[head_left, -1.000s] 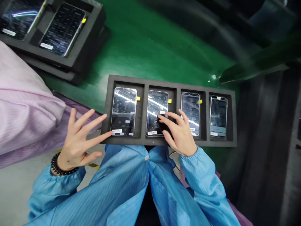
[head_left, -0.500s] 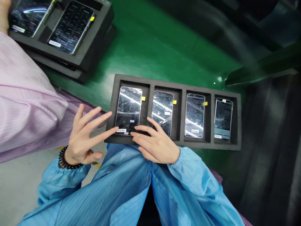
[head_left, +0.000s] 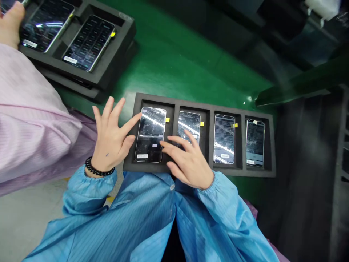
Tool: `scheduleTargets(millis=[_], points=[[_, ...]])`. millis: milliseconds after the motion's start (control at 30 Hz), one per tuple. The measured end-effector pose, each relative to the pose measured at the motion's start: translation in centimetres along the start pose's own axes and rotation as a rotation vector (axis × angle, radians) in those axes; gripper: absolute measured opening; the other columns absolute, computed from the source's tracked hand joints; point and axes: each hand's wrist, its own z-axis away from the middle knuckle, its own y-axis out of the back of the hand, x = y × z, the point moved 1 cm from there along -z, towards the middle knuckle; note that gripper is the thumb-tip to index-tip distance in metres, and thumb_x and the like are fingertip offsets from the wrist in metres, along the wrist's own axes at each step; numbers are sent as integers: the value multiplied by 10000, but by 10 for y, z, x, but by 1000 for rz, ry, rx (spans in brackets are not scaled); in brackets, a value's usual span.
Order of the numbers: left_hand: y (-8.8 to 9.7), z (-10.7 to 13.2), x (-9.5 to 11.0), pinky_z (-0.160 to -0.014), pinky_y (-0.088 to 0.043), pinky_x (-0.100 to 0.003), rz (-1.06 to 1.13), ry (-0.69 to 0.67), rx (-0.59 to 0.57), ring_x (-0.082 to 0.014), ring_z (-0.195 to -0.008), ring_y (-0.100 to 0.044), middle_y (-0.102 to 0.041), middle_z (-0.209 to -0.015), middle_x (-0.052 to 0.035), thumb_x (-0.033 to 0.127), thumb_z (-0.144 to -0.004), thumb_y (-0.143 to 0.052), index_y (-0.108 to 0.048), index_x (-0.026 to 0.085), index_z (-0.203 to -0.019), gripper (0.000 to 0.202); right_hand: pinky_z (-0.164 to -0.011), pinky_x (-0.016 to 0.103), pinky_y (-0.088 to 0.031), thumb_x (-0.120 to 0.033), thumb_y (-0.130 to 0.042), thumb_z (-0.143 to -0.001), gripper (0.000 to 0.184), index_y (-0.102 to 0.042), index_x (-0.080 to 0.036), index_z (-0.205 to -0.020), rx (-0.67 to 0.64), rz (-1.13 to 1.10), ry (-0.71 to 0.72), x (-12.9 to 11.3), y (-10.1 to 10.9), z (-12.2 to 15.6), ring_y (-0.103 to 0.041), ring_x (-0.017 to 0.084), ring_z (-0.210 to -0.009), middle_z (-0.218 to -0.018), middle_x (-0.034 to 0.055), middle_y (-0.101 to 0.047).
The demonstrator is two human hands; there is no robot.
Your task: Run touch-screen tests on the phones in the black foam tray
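Observation:
A dark foam tray (head_left: 196,172) lies in front of me with smartphones in its compartments. My left hand (head_left: 110,134) has its fingers spread, the index fingertip at the upper left edge of the leftmost smartphone (head_left: 149,134). That phone's screen is dark with small pale rectangles. My right hand (head_left: 188,156) is open, its fingertips at the phone's right edge, and it partly covers the second smartphone (head_left: 188,120). Farther right lie a third smartphone (head_left: 224,138) and a fourth smartphone (head_left: 255,142), both showing lines of text. Neither hand holds anything.
The tray rests at the near edge of a green table (head_left: 174,69). At upper left stands another foam tray (head_left: 109,69) with phones, a co-worker's hand (head_left: 11,25) over it. The co-worker's pink sleeve (head_left: 32,109) is close to my left arm.
My left hand has moved up from the leftmost phone's lower left corner to its upper left edge. My right hand has shifted slightly up and right. Different items show on that phone's screen.

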Motion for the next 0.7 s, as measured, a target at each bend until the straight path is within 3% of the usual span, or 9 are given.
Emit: scheduleTargets(millis=[133,267,500,700], points=[[-7,-17,-1,-1247,36,-709,-5,62,-133,-371,-1596,-58,-148,-1721,-19,543,-1033,-298,-547,312,-1448,537,-1266,584,-229,-229,-442,-1006,271,-611,-214,-1216,133,167,-182,19,22,12,-565,276,-1305,-1315,54,-710],[-6,-24,3,-1270,66,-681,50,62,-118,-349,-1601,-54,-121,-1719,67,490,-1024,-334,-509,380,-1469,490,-1239,614,-252,-218,-460,-1004,278,-573,-214,-1258,151,274,-323,40,28,22,-553,302,-1309,-1279,64,-712],[-3,-23,14,-1238,5,-769,75,-82,-93,-404,-1586,-108,-157,-1713,36,424,-1017,-336,-506,400,-1472,486,-1246,540,-292,-151,-455,-996,286,-620,-223,-1217,220,238,-224,39,24,40,-647,236,-1172,-995,18,-772],[-9,-18,16,-1250,-42,-748,90,-92,-77,-383,-1584,-145,-197,-1708,23,392,-1031,-319,-481,382,-1491,488,-1235,560,-308,-177,-462,-1000,266,-606,-213,-1221,220,233,-261,40,25,43,-615,254,-1230,-1193,56,-749]])
